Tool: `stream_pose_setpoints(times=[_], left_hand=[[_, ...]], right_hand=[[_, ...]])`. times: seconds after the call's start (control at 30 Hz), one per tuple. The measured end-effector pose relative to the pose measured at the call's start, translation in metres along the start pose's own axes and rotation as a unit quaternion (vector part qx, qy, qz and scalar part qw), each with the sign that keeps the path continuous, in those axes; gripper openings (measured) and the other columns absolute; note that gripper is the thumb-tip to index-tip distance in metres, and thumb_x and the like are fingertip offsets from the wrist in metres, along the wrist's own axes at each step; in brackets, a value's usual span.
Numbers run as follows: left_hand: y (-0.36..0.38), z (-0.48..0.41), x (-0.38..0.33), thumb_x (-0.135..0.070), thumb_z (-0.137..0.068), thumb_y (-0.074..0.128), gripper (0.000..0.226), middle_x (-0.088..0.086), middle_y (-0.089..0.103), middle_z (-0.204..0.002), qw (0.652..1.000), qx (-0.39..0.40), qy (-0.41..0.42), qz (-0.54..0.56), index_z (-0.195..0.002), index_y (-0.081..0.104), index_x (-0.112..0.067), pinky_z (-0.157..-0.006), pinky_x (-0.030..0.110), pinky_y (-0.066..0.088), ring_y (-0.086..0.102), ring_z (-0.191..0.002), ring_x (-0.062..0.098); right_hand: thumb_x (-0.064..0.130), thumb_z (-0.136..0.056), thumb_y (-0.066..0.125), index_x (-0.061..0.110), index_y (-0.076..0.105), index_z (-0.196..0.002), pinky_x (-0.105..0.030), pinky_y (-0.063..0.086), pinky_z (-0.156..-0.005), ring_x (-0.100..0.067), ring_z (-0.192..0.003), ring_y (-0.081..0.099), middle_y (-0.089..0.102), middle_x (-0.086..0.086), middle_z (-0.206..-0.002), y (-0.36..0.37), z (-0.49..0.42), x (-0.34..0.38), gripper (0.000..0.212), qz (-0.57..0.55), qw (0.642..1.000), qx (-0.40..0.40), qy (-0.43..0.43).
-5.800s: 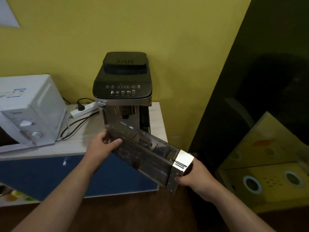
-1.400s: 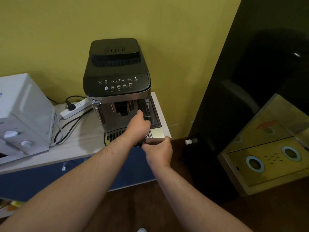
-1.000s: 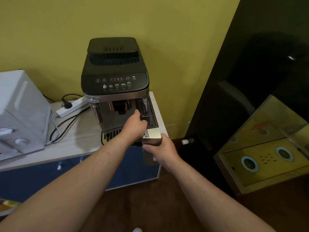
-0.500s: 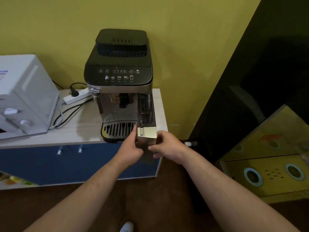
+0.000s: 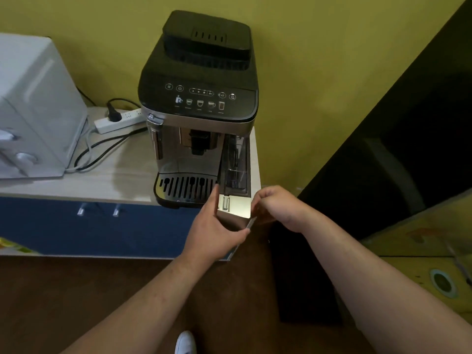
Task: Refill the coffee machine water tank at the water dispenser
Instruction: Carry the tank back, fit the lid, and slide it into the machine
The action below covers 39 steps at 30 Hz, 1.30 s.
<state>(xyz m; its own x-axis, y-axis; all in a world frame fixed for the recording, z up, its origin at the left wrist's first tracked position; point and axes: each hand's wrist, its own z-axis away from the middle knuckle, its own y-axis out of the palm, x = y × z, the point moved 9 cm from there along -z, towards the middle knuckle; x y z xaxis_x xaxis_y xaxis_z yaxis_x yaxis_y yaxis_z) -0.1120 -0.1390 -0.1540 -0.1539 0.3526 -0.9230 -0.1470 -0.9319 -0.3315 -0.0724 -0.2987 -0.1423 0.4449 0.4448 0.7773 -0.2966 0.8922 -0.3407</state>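
A pale wood-grain countertop (image 5: 102, 180) over blue cabinet fronts (image 5: 89, 231) crosses the left and centre of the frame. On it stand a white microwave (image 5: 33, 111) at far left, a white power strip (image 5: 120, 121) behind, and the coffee machine (image 5: 201, 111) at its right end.

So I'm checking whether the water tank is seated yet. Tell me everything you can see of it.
The water tank is a narrow, smoky see-through plastic box with a shiny silver front plate, standing upright in the slot on the coffee machine's right side. It is only partly in: the front end juts out past the drip tray and the cabinet edge. The left hand presses its left side and front; the right hand touches the plate's right edge. Water level cannot be told.
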Motion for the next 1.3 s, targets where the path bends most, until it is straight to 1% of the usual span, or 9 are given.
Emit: stream_pose_setpoints(times=[0.13,0.2,0.27,0.43,0.6,0.77,1.1,1.2,1.3], left_hand=[[0.004,0.001,0.006,-0.034,-0.062,0.09,0.124,-0.011,0.045,-0.148,1.0,-0.005,-0.014,0.006,-0.155,0.009,-0.044,-0.113,0.034,0.037,0.044,-0.135,0.011],[0.004,0.0,0.007,-0.031,-0.062,0.09,0.123,-0.013,0.046,-0.147,1.0,-0.012,-0.016,0.006,-0.155,0.01,-0.044,-0.112,0.032,0.037,0.043,-0.132,0.006],[0.005,-0.002,0.009,-0.031,-0.062,0.09,0.121,-0.015,0.048,-0.144,1.0,-0.023,-0.016,0.005,-0.155,0.013,-0.042,-0.11,0.028,0.038,0.043,-0.128,0.002],[0.008,-0.004,0.013,-0.027,-0.063,0.09,0.116,-0.022,0.051,-0.134,0.999,-0.045,-0.016,0.009,-0.154,0.02,-0.041,-0.099,0.014,0.037,0.047,-0.125,-0.002],[0.011,-0.005,0.01,-0.029,-0.062,0.09,0.111,-0.02,0.054,-0.133,0.998,-0.061,-0.011,-0.006,-0.152,0.025,-0.042,-0.104,0.022,0.044,0.05,-0.126,0.003],[0.013,-0.011,0.008,-0.024,-0.063,0.09,0.111,-0.027,0.054,-0.124,0.997,-0.073,-0.014,-0.007,-0.152,0.025,-0.042,-0.084,-0.004,0.038,0.049,-0.116,-0.012],[0.01,-0.03,0.005,-0.024,-0.061,0.091,0.106,-0.022,0.06,-0.122,0.996,-0.082,-0.023,-0.011,-0.148,0.032,-0.04,-0.099,0.016,0.046,0.055,-0.117,-0.004],[0.009,-0.033,0.006,-0.022,-0.061,0.091,0.109,-0.022,0.058,-0.122,0.996,-0.082,-0.03,-0.003,-0.15,0.029,-0.04,-0.094,0.009,0.043,0.053,-0.116,-0.006],[0.009,-0.032,0.007,-0.021,-0.063,0.091,0.111,-0.028,0.054,-0.12,0.996,-0.082,-0.038,0.006,-0.151,0.026,-0.04,-0.083,-0.002,0.038,0.049,-0.109,-0.015]], right_hand=[[0.018,-0.098,0.046,0.011,0.064,-0.095,-0.042,0.056,-0.071,-0.024,-0.086,0.064,0.066,-0.009,-0.093,-0.018,-0.044,-0.007,0.019,-0.151,0.985,-0.069,0.054],[0.039,-0.099,0.042,0.011,0.061,-0.113,-0.041,0.055,-0.074,-0.026,-0.101,0.062,0.064,-0.012,-0.114,-0.008,-0.071,-0.011,0.037,-0.174,0.981,-0.043,0.073],[0.055,-0.096,0.037,0.014,0.058,-0.126,-0.051,0.052,-0.092,-0.03,-0.114,0.061,0.064,-0.014,-0.125,0.004,-0.098,-0.006,0.055,-0.2,0.978,-0.013,0.059],[0.084,-0.077,0.039,0.026,0.066,-0.116,-0.058,0.023,-0.114,-0.026,-0.128,0.046,0.06,-0.005,-0.132,0.014,-0.166,-0.01,0.075,-0.251,0.967,0.018,0.034],[0.084,-0.076,0.038,0.022,0.061,-0.129,-0.057,0.035,-0.11,-0.035,-0.125,0.054,0.063,-0.015,-0.13,0.023,-0.158,-0.007,0.085,-0.307,0.949,0.029,0.067],[0.081,-0.08,0.035,0.019,0.063,-0.125,-0.056,0.04,-0.106,-0.036,-0.117,0.06,0.068,-0.016,-0.121,0.022,-0.163,-0.001,0.082,-0.329,0.942,0.037,0.057],[0.083,-0.079,0.029,0.024,0.066,-0.118,-0.055,0.041,-0.104,-0.033,-0.111,0.064,0.074,-0.011,-0.111,0.008,-0.186,0.007,0.08,-0.279,0.96,0.009,0.028],[0.077,-0.087,0.021,0.027,0.065,-0.116,-0.056,0.039,-0.106,-0.03,-0.113,0.062,0.072,-0.009,-0.113,0.004,-0.178,0.017,0.073,-0.243,0.97,0.022,0.0],[0.067,-0.094,0.017,0.03,0.055,-0.127,-0.059,0.029,-0.112,-0.031,-0.129,0.047,0.059,-0.007,-0.132,-0.004,-0.154,0.027,0.063,-0.186,0.981,0.019,-0.05]])
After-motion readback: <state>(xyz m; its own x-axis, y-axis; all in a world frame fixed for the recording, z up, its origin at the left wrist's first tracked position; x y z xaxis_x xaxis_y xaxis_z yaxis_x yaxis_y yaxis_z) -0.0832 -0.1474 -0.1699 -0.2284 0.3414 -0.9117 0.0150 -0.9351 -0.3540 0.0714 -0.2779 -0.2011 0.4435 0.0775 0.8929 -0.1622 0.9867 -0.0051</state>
